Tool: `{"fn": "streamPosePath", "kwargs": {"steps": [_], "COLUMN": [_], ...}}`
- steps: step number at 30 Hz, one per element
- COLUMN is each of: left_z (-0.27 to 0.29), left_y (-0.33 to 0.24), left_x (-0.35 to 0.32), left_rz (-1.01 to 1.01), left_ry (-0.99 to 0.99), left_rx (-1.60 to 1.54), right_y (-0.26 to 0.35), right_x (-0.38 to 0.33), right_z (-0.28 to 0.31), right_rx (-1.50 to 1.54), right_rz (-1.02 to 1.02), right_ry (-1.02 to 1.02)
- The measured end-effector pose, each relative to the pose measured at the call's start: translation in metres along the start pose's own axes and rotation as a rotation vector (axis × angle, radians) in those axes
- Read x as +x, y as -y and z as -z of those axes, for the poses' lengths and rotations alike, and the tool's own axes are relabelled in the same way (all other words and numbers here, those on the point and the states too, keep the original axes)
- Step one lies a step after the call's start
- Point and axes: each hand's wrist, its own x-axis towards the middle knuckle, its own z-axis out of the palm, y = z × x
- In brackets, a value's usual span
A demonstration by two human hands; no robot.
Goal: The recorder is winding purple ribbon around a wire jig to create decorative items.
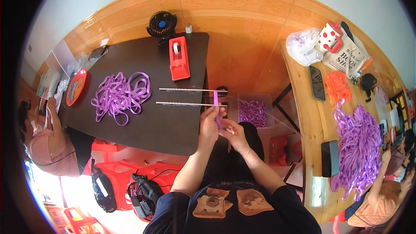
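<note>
Two slim metal rods (186, 89), looking like twisted chopsticks, lie parallel on the dark table and jut past its right edge. A purple ribbon (216, 97) is looped across their protruding ends. My left hand (209, 125) is closed on the ribbon just below the nearer rod. Lower and to the right, my right hand (235, 135) pinches the ribbon's lower part, its fingertips close to the left hand's. Left of the rods lies a loose heap of purple ribbon (122, 95) on the table.
A red tape dispenser (179, 63) and black fan (161, 25) stand on the dark table (169, 134). Below its right edge sits a clear bin (255, 112) of purple pieces. The wooden table (310, 147) holds a large ribbon pile (359, 147) and phone (316, 82). People sit at both sides.
</note>
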Motion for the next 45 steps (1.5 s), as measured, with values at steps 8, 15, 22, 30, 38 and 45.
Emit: {"fn": "streamPosePath", "kwargs": {"steps": [8,15,22,30,38,45], "left_z": [0.005,0.007,0.006,0.008,0.008,0.025], "left_y": [-0.002,0.001,-0.001,-0.002,0.000,0.014], "left_x": [-0.003,-0.005,-0.013,-0.015,-0.030,-0.077], "left_rz": [0.078,0.072,0.116,0.163,0.132,-0.029], "left_ry": [0.007,0.011,-0.007,0.000,-0.042,-0.093], "left_rx": [-0.021,0.010,-0.014,-0.037,0.227,0.415], "right_y": [-0.004,0.005,-0.007,-0.015,-0.012,0.001], "right_x": [-0.035,-0.042,-0.038,-0.045,-0.045,-0.053], "right_z": [-0.007,-0.014,-0.008,-0.010,-0.015,-0.024], "right_rx": [0.082,0.114,0.279,0.394,0.377,0.361], "right_rz": [-0.103,-0.114,-0.161,-0.296,-0.235,-0.178], "right_ry": [-0.077,-0.066,-0.069,-0.141,-0.107,-0.044]}}
